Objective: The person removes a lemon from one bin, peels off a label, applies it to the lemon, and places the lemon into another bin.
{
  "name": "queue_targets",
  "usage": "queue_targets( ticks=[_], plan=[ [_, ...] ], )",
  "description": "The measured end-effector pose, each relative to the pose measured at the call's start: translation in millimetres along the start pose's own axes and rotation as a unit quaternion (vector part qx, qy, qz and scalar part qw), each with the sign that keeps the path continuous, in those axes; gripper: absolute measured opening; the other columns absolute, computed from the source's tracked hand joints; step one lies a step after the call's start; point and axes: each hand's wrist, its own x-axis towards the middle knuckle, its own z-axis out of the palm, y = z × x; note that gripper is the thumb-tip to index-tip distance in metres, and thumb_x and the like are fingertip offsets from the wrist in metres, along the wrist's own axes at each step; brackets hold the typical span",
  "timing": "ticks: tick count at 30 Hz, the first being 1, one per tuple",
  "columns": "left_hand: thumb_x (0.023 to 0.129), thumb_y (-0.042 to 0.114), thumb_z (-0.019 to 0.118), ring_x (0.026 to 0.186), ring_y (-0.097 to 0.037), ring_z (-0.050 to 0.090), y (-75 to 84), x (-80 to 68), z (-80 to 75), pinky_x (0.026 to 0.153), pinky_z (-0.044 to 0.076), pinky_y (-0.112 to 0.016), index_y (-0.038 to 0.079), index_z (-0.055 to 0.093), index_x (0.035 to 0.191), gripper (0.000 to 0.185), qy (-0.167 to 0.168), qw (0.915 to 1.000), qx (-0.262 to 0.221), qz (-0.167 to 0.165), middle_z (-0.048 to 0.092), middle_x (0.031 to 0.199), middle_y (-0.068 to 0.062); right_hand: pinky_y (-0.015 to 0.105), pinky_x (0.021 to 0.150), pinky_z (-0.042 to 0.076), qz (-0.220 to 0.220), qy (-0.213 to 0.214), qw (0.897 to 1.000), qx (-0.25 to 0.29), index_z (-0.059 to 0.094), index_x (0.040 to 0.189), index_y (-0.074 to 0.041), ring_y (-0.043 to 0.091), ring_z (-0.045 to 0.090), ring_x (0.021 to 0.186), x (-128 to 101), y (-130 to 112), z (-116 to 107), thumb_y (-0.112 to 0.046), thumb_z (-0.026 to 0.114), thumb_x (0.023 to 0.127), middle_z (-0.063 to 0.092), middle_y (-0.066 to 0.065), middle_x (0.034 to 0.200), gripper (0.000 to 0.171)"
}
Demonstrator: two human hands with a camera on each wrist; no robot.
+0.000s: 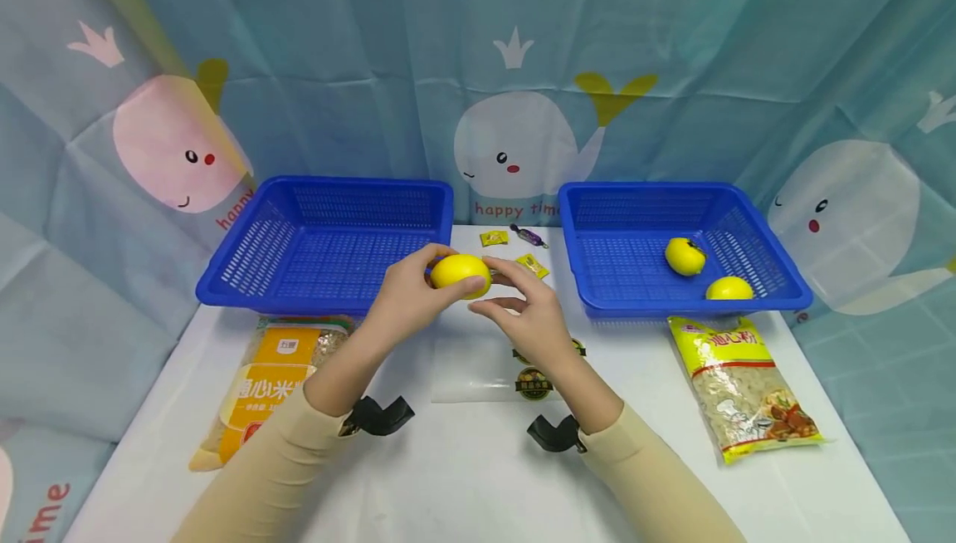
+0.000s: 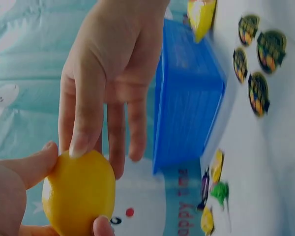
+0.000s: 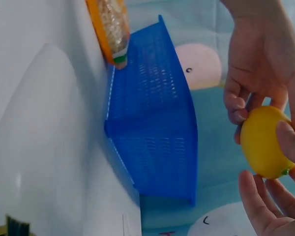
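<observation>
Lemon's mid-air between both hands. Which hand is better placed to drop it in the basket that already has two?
Right, probably. The right hand touches the lemon on the side toward the right basket, which holds the two lemons. The left hand grips it but would cross over.

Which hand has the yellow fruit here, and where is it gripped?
The left hand grips the yellow fruit around its left end; the right hand touches its other end with fingertips.

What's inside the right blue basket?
Two yellow fruits lie in the right blue basket; the near wall hides the bottom of the nearer one. Nothing else shows inside.
</observation>
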Motion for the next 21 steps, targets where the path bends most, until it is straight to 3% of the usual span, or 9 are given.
queue_targets(
  ticks=[6, 9, 13, 17, 21],
  plan=[
    [0.088, 0.052, 0.074, 0.089, -0.023, 0.062, 1.2, -4.2, 15.6, 0.071, 0.054, -0.031, 0.016, 0.059, 0.132, 0.059, -0.019, 0.9993, -0.030, 0.008, 0.066, 0.114, -0.006, 0.029, 0.090, 0.058, 0.041, 0.018, 0.999, -0.007, 0.059, 0.138, -0.006, 0.028, 0.064, 0.118, -10, -7, -10, -0.004, 0.076, 0.088, 0.060, 0.011, 0.137, 0.053],
    [0.090, 0.043, 0.075, 0.094, -0.022, 0.065, -2.8, -3.5, 23.9, 0.074, 0.058, -0.032, 0.015, 0.057, 0.137, 0.058, -0.022, 0.9984, -0.051, 0.012, 0.065, 0.118, -0.008, 0.029, 0.091, 0.058, 0.058, 0.023, 0.998, -0.001, 0.057, 0.138, 0.002, 0.034, 0.063, 0.119, -13, -12, -17, 0.001, 0.074, 0.088, 0.058, 0.017, 0.140, 0.053],
    [0.092, 0.036, 0.075, 0.102, -0.023, 0.068, -8.3, -3.1, 39.4, 0.082, 0.061, -0.035, 0.014, 0.057, 0.137, 0.053, -0.016, 0.9973, -0.069, 0.021, 0.066, 0.123, -0.009, 0.027, 0.091, 0.057, 0.069, 0.021, 0.997, -0.008, 0.057, 0.138, 0.003, 0.037, 0.062, 0.121, -15, -12, -26, 0.002, 0.074, 0.088, 0.058, 0.018, 0.141, 0.052],
    [0.094, 0.034, 0.072, 0.104, -0.023, 0.068, -13.8, 0.0, 59.1, 0.083, 0.061, -0.035, 0.014, 0.058, 0.139, 0.051, -0.010, 0.9969, -0.076, 0.015, 0.063, 0.129, -0.009, 0.026, 0.090, 0.057, 0.092, 0.018, 0.995, -0.024, 0.059, 0.139, -0.005, 0.032, 0.063, 0.121, -17, 12, -35, -0.008, 0.077, 0.088, 0.058, 0.014, 0.142, 0.054],
    [0.097, 0.030, 0.070, 0.105, -0.024, 0.067, -21.0, 8.9, 73.5, 0.081, 0.060, -0.033, 0.011, 0.057, 0.141, 0.050, -0.028, 0.9978, -0.060, 0.001, 0.062, 0.133, -0.012, 0.028, 0.090, 0.057, 0.133, 0.009, 0.990, -0.050, 0.059, 0.139, -0.007, 0.030, 0.063, 0.122, -17, 36, -40, -0.014, 0.079, 0.087, 0.058, 0.011, 0.142, 0.056]
  ],
)
